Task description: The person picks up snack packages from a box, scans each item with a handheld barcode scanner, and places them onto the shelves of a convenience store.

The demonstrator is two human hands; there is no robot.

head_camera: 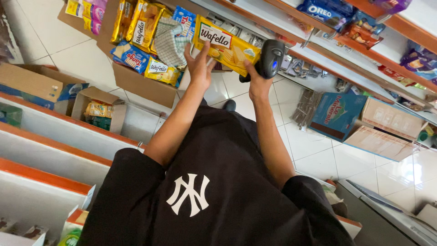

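- Setting: a shop aisle with a white tile floor (82, 54); shelves (50, 150) with orange edges run along both sides.
- Your left hand (199, 66) is raised in front of you, fingers spread, thumb and fingertips pinching the left end of a yellow wafer pack (226, 44).
- The pack is held up in the air, slightly tilted, long side across your view, above the floor and in front of an open carton (136, 82).
- Your right hand (257, 81) is closed around a black scanner (271, 59); its thumb touches the lower right edge of the pack.
- The scanner head sits just beside the pack's right end, touching or nearly so; you cannot tell which.
- The carton holds more yellow and blue snack packs, with a checked cloth (170, 41) lying on top.
- A smaller box (98, 107) with yellow packs stands on the floor by the left shelves.
- A blue carton (337, 114) and a brown carton (391, 120) lie on the floor under the right shelves.
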